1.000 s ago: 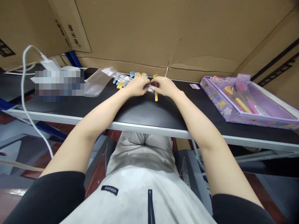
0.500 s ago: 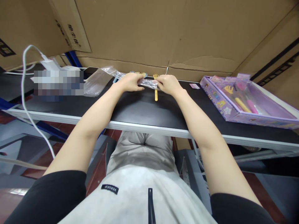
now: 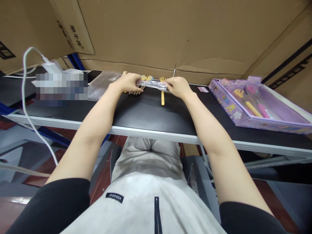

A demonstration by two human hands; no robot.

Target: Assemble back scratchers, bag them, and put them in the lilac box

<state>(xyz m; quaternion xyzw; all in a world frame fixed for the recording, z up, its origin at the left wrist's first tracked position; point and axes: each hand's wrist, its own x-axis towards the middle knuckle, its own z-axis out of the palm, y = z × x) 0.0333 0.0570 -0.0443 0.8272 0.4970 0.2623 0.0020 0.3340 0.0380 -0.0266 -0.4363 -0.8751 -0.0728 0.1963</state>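
Observation:
A narrow clear plastic bag (image 3: 154, 85) is stretched flat between my two hands at the back of the black table (image 3: 151, 112). My left hand (image 3: 128, 82) pinches its left end, and my right hand (image 3: 177, 87) pinches its right end. Under and behind the bag lie small yellow and blue toy forks (image 3: 146, 78). One yellow fork (image 3: 162, 94) lies on the table just left of my right hand, handle toward me.
A pile of clear bags (image 3: 101, 85) lies left of my left hand. A purple toy box (image 3: 258, 105) with coloured pieces sits at the right. A white charger and cable (image 3: 46, 65) are at the far left. Cardboard (image 3: 170, 35) stands behind the table.
My hands have moved apart, the left one going left, and drawn the clear bag out lengthwise between them. They started close together over the forks.

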